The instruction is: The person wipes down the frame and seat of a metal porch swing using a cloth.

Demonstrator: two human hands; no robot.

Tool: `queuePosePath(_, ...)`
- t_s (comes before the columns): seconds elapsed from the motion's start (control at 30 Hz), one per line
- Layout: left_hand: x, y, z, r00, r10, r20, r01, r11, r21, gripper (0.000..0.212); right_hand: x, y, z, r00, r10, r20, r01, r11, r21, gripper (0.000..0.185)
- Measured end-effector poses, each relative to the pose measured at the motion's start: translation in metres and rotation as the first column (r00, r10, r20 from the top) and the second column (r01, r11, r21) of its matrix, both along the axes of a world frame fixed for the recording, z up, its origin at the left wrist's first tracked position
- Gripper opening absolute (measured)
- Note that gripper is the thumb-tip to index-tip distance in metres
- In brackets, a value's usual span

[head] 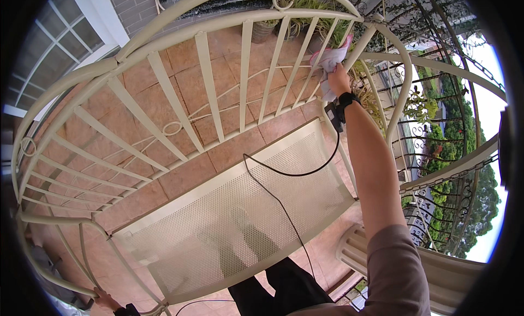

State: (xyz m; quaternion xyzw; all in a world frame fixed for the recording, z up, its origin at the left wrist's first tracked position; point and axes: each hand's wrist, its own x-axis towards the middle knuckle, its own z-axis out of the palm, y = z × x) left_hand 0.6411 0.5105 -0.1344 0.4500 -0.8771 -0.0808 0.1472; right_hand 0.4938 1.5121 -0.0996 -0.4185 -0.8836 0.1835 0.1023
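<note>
My right hand grips a white cloth with a pink edge against the slats at the right end of a cream metal swing bench's backrest. Part of the cloth is hidden behind my fingers. Down at the lower left, my left hand is closed around the bench's curved armrest tube. Between my arms lies the perforated metal seat, with my legs before its front edge. A black cable runs across the seat up to a small black device at my right wrist.
Chains hang at the right side of the bench. Potted plants stand behind the backrest on terracotta floor tiles. A wrought-iron railing rises at the right, with a fluted column nearer me. A white-framed window is at the upper left.
</note>
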Motion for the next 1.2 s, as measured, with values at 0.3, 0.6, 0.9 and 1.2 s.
queuePosePath(0.3, -0.014, 0.049, 0.020, 0.999, 0.005, 0.032, -0.005, 1.000, -0.005, 0.055, 0.038, -0.005, -0.037, 0.798, -0.329, -0.504, -0.083, 0.769, -0.633, 0.037)
queuePosePath(0.6, -0.008, 0.035, 0.012, 0.999, 0.029, 0.046, -0.030, 0.999, 0.021, 0.054, -0.015, -0.096, 0.052, 0.779, 0.570, -0.263, -0.444, 0.796, 0.411, 0.032)
queuePosePath(0.9, -0.018, 0.064, 0.022, 0.990, 0.011, 0.141, -0.015, 1.000, 0.023, 0.054, 0.103, -0.138, -0.146, 0.948, 0.280, 0.150, -0.222, 0.922, -0.317, 0.022)
queuePosePath(1.2, -0.011, 0.021, -0.002, 0.996, 0.008, 0.089, -0.009, 1.000, 0.008, 0.054, 0.004, 0.007, -0.010, 0.735, -0.400, -0.547, 0.105, 0.865, -0.491, 0.025)
